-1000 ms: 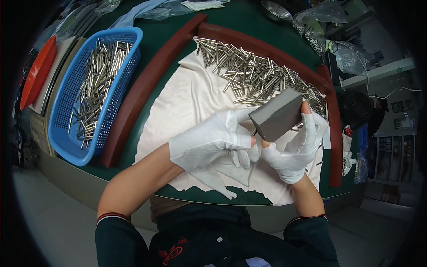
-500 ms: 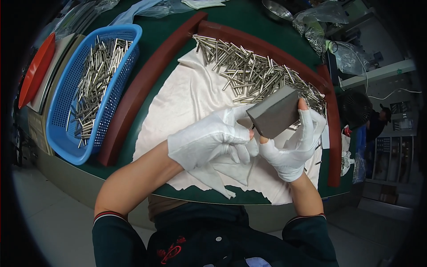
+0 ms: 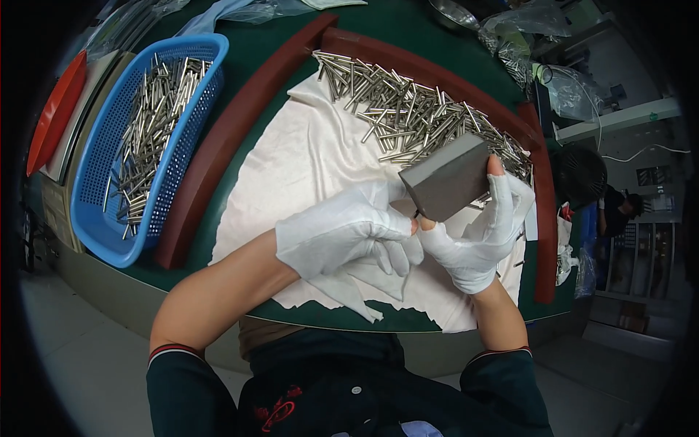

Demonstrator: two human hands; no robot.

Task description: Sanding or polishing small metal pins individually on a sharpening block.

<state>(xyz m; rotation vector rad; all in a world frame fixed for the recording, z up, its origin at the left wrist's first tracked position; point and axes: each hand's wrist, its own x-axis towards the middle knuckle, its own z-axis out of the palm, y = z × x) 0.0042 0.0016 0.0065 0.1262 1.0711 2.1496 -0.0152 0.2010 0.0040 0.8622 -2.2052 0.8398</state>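
The grey block [image 3: 445, 177] is a plain rectangular slab with flat matte faces and sharp edges, mid-grey on the broad top face and darker on the near end; it is lifted off the white cloth [image 3: 306, 156], tilted so its far right corner rides higher than its near left one; the right hand [image 3: 477, 233], in a white glove with bare fingertips, grips it from beneath and along its right side, thumb up against the right edge; the left hand [image 3: 349, 229], gloved in white, meets the block's lower left corner, where a small dark item sits pinched, too small to tell.
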